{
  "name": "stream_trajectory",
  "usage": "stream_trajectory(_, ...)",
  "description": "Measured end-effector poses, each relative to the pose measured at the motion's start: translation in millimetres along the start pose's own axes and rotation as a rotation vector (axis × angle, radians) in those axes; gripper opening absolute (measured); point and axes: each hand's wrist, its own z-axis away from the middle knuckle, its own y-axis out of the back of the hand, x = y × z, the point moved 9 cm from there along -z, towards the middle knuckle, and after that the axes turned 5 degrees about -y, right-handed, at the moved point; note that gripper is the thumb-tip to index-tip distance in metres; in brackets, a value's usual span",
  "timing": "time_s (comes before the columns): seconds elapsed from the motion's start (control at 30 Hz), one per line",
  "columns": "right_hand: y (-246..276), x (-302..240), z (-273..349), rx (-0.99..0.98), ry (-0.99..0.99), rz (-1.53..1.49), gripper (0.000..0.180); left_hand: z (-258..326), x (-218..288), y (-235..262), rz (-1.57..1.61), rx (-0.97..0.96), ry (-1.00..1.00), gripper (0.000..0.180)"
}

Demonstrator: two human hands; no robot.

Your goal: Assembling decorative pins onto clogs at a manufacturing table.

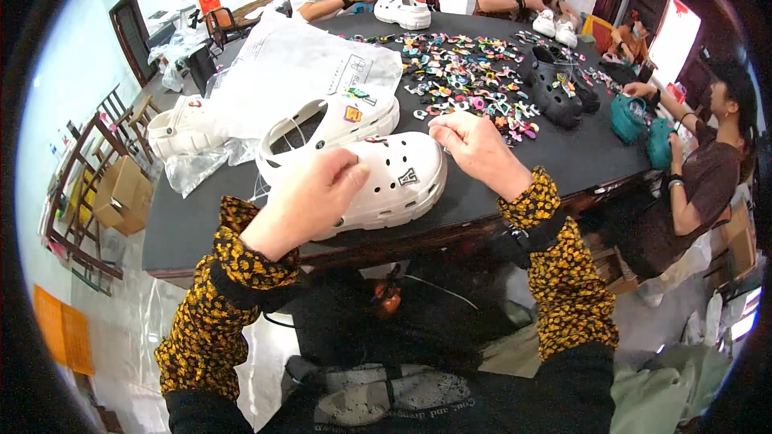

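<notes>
1. Head view: left hand [310, 197] is clamped on the near white perforated rubber clog [394, 181] at 6 o'clock of the round black table [579, 153].
2. Right hand [478, 149], at 3 o'clock of the clog, has its fingers pinched together; what it holds I cannot tell.
3. One dark charm [408, 178] sits on the clog already; most holes seem still bare, and a pile of colourful small charms [470, 76] waits at 12 o'clock.

both forearms are covered by long sleeves in a black fabric packed with small orange-yellow flowers, the print dense and busy from elbow to wrist. the left sleeve [211, 297] ends in a gathered cuff, crossed a little above it by a plain dark band. the right sleeve [567, 273] has the same print and a dark strap wrapped round it just below the cuff. both hands are bare, without gloves. lower down, dark clothing covers the lap.
</notes>
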Motion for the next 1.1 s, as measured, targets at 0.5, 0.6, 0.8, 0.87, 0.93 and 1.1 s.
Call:
stream_trajectory(0.5,-60,-12,-20,-0.447,0.040,0.017,0.034,-44,-71,23,0.375,0.040,0.404,0.051)
stream_trajectory(0.6,-64,-23,-13,-0.432,0.059,0.097,0.040,-59,-118,6,0.551,0.023,0.513,0.050)
stream_trajectory(0.8,-57,-25,0,-0.235,0.166,0.092,0.037,-62,-96,11,0.657,0.096,0.486,0.038)
stream_trajectory(0.87,-56,-25,5,-0.240,0.151,0.104,0.038,-57,-90,11,0.665,0.110,0.486,0.036)
stream_trajectory(0.93,-50,-30,10,-0.176,0.184,0.077,0.036,-58,-81,22,0.686,0.185,0.337,0.033)
stream_trajectory(1.1,-16,-48,30,0.017,0.233,0.213,0.028,-34,-10,38,0.769,0.267,0.111,0.033)
